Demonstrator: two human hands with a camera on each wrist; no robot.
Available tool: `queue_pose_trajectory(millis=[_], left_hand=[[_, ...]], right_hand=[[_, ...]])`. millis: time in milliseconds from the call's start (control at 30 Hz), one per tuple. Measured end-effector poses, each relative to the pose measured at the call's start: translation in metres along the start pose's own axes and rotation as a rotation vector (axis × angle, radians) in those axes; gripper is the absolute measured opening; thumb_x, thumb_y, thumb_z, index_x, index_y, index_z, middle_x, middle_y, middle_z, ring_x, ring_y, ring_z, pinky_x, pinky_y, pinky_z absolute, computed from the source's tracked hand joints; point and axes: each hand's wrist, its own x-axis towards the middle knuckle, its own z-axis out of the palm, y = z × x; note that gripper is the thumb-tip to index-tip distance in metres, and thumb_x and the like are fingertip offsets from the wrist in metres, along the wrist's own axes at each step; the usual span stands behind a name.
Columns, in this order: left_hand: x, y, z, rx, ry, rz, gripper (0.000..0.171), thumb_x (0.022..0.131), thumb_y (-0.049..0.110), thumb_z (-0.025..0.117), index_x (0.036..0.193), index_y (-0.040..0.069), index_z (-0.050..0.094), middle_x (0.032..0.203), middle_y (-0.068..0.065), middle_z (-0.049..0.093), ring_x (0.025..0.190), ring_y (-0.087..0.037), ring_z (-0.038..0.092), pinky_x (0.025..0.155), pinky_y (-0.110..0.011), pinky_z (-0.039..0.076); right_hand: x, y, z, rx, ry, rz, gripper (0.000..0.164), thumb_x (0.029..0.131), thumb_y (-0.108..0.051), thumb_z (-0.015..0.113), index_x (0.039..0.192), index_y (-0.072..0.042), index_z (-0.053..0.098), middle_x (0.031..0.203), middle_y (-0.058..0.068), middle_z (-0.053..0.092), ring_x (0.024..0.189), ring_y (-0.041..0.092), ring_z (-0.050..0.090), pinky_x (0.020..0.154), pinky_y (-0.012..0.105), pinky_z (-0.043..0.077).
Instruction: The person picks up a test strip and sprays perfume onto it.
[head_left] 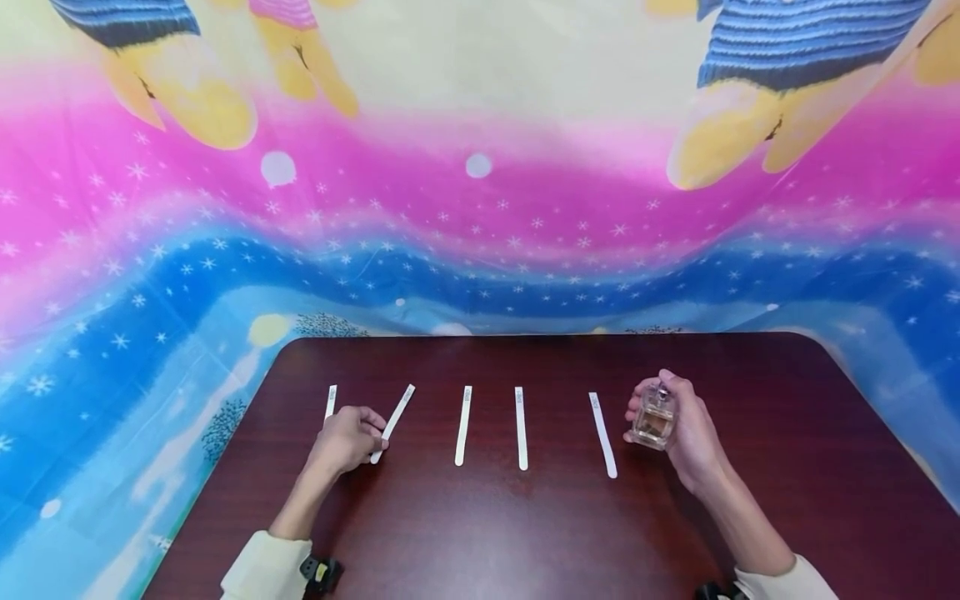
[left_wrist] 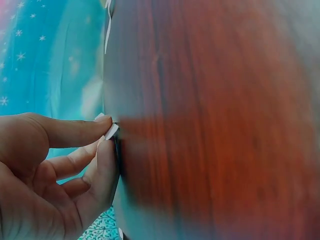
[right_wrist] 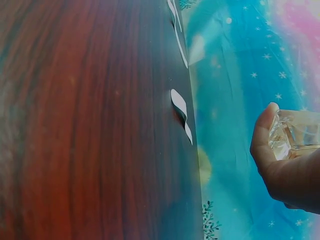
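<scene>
My left hand [head_left: 347, 442] pinches the near end of a slim white perfume test strip [head_left: 399, 408] between thumb and fingers; its far end, with small dark writing, points away to the right. In the left wrist view the pinched strip's tip [left_wrist: 112, 131] shows between thumb and fingertips. Partly hidden behind that hand lies another test strip [head_left: 332, 402]. Over the table's right side, my right hand [head_left: 692, 442] grips a clear glass perfume bottle [head_left: 654, 422] with pale amber liquid, fingers around it and thumb near its top. The right wrist view catches the bottle [right_wrist: 295, 134] at its edge.
Three more test strips lie spaced apart between the hands: one left of centre [head_left: 463, 427], one near the middle [head_left: 521, 429] and one near the bottle [head_left: 603, 435]. The dark reddish table [head_left: 480, 533] ends at a patterned cloth backdrop [head_left: 480, 250].
</scene>
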Motion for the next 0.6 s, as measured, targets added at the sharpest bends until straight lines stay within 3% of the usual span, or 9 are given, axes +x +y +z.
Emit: queue_pose_trajectory(millis=[267, 600], left_hand=[[-0.001, 0.005, 0.003, -0.226, -0.06, -0.013, 0.023, 0.091, -0.009, 0.075, 0.113, -0.005, 0.069, 0.086, -0.009, 0.076, 0.072, -0.014, 0.07, 0.063, -0.029, 0.062], [-0.001, 0.032, 0.012, -0.429, -0.109, 0.022, 0.032, 0.094, -0.006, 0.075, 0.125, -0.008, 0.066, 0.093, -0.009, 0.074, 0.076, -0.013, 0.071, 0.071, -0.031, 0.066]], right_hand=[[0.005, 0.0, 0.004, 0.008, 0.023, -0.003, 0.047, 0.117, -0.043, 0.035, 0.099, -0.018, 0.07, 0.088, -0.003, 0.071, 0.082, 0.014, 0.071, 0.069, 0.04, 0.067], [0.011, 0.0, 0.013, 0.002, 0.04, 0.031, 0.048, 0.116, -0.047, 0.033, 0.099, -0.018, 0.067, 0.089, -0.003, 0.07, 0.082, 0.014, 0.07, 0.07, 0.04, 0.067]])
